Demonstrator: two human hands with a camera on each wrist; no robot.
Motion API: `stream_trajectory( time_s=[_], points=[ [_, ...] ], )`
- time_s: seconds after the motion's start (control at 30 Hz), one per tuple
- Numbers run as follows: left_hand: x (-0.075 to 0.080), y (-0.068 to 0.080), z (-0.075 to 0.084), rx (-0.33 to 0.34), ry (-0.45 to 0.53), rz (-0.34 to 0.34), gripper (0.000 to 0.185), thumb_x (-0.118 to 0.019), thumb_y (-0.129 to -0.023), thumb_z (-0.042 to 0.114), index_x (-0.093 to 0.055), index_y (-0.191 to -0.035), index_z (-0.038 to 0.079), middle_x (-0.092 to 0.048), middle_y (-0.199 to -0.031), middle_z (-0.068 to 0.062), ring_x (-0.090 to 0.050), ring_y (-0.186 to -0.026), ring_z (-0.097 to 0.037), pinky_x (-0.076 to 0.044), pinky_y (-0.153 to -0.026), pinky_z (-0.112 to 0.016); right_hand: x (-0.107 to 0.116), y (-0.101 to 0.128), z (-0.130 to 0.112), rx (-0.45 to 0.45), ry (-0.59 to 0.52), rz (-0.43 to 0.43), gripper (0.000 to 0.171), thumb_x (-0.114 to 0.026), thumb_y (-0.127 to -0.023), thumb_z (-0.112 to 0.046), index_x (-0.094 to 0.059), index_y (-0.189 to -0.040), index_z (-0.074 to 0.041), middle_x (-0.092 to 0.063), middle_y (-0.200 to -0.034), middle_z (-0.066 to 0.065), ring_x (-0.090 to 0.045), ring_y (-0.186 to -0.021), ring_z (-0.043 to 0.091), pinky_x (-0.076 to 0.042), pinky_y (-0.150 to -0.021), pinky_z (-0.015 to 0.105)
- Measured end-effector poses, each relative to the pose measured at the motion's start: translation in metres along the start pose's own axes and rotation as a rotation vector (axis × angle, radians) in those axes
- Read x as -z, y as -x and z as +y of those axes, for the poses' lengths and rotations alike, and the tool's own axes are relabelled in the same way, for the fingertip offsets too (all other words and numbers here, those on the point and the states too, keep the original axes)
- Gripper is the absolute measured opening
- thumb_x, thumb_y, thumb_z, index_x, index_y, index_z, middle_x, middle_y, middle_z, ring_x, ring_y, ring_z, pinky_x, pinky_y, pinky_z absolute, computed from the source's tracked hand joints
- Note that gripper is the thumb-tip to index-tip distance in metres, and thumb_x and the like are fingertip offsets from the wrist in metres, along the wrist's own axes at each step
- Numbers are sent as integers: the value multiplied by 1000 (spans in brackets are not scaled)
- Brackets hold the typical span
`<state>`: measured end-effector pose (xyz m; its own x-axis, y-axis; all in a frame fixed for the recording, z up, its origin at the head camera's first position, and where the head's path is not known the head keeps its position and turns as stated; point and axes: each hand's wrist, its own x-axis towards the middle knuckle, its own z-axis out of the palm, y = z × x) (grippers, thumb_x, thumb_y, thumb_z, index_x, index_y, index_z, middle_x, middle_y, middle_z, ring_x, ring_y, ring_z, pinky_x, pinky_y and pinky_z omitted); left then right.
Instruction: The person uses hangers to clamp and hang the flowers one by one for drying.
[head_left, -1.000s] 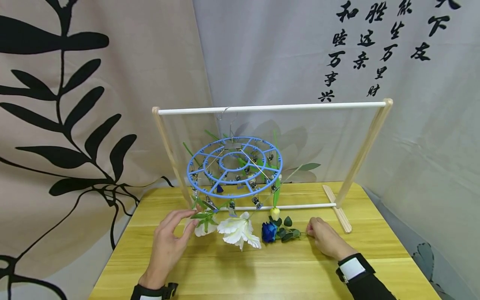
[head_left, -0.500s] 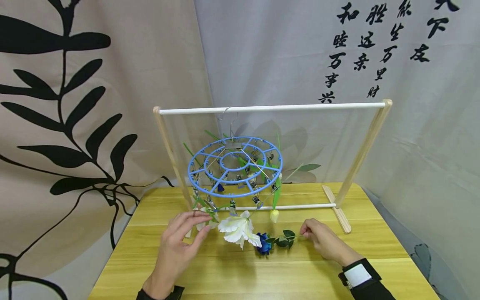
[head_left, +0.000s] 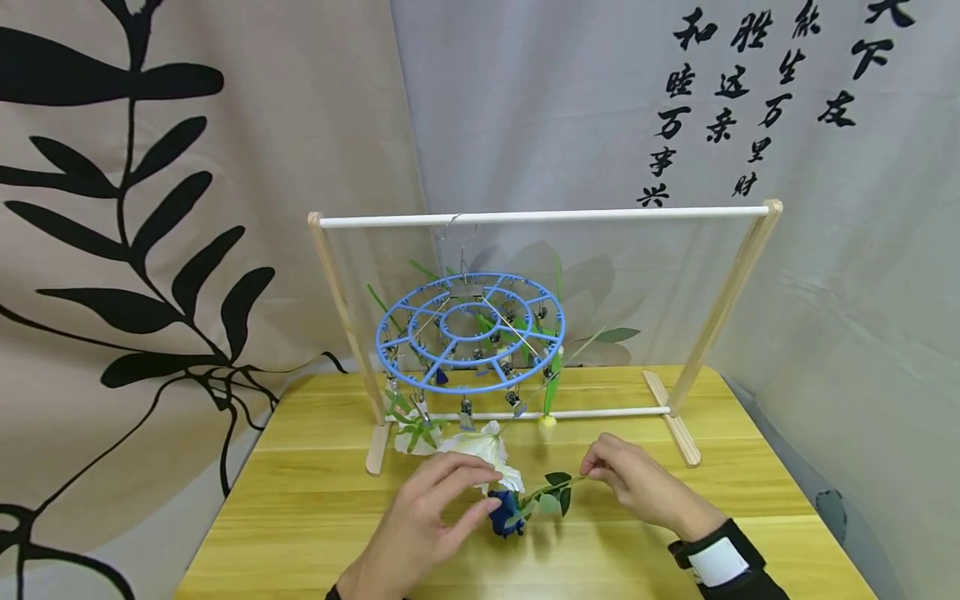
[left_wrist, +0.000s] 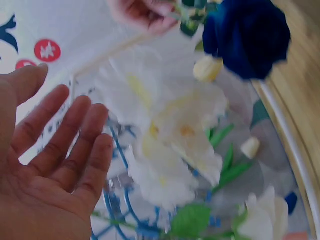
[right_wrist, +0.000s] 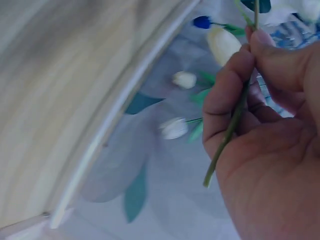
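Observation:
My right hand [head_left: 633, 485] pinches the green stem [right_wrist: 232, 122] of a blue rose between thumb and fingers. The stem's cut end sticks out below the fingers in the right wrist view. The blue rose [head_left: 506, 512] points left and down, low over the table, with several dark leaves along its stem. My left hand [head_left: 423, 525] is beside the bloom, fingers spread and relaxed, palm bare in the left wrist view. Behind it hangs a large white flower [head_left: 480, 450], partly hidden by the left fingers. Another white flower [head_left: 420, 433] with green leaves hangs to its left.
A blue round clip hanger [head_left: 469, 333] with several metal clips hangs from the white rod [head_left: 585, 217] of a wooden-legged stand. A pale yellow tulip [head_left: 547, 423] hangs head-down at its right side. The stand's right foot [head_left: 675, 421] rests on the wooden table [head_left: 285, 517].
My left hand has left the leafy white flower and come right and nearer, to the blue rose. My right hand has moved left with the rose, whose bloom now points lower left.

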<state>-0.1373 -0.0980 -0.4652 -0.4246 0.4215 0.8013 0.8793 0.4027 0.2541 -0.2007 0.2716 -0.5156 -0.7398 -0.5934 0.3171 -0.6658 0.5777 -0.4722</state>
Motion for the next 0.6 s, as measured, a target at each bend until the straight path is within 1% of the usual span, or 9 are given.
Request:
stream_trajectory(
  time_s=[0.07,0.13,0.2,0.33,0.43,0.6],
  points=[
    [-6,-2,5,1,0,-44,24,-86,-110,25,-81,-132,15,-80,-130,1,-80,-116,-15,-64,-107,-23,3,-4,-12,25,21,3,18,-78,-108,-1,-76,-111,-19,-70,-107,-10,-67,-98,-2,-64,-83,25],
    [-12,-3,11,21,-10,-94,29,-88,-108,26,-80,-135,17,-79,-133,1,-79,-119,-14,-64,-106,-23,7,-9,-24,56,41,10,17,-78,-108,-1,-77,-111,-19,-70,-107,-11,-67,-98,-2,-65,-83,25],
    [-16,-5,16,65,-21,-150,34,-89,-108,30,-79,-139,19,-77,-136,3,-78,-122,-12,-64,-106,-22,10,-13,-36,85,52,16,17,-78,-109,-1,-78,-111,-18,-70,-107,-11,-68,-97,-2,-65,-83,25],
    [-23,-7,23,152,-30,-231,38,-88,-108,35,-78,-142,20,-76,-137,5,-78,-120,-9,-65,-100,-20,19,-18,-57,113,70,22,16,-78,-109,-1,-80,-111,-17,-71,-108,-11,-70,-97,-3,-65,-83,23],
    [-27,-8,25,190,-15,-257,38,-88,-108,34,-78,-141,17,-76,-136,5,-79,-115,-10,-65,-95,-19,25,-20,-72,122,95,28,16,-79,-109,-2,-81,-111,-18,-71,-108,-12,-69,-96,-3,-65,-82,22],
    [-32,-8,26,235,-16,-291,37,-89,-107,33,-79,-139,16,-78,-135,4,-81,-115,-12,-67,-95,-23,34,-22,-90,148,166,58,15,-82,-107,-4,-82,-109,-19,-72,-106,-12,-70,-91,-3,-62,-76,20]
  ],
)
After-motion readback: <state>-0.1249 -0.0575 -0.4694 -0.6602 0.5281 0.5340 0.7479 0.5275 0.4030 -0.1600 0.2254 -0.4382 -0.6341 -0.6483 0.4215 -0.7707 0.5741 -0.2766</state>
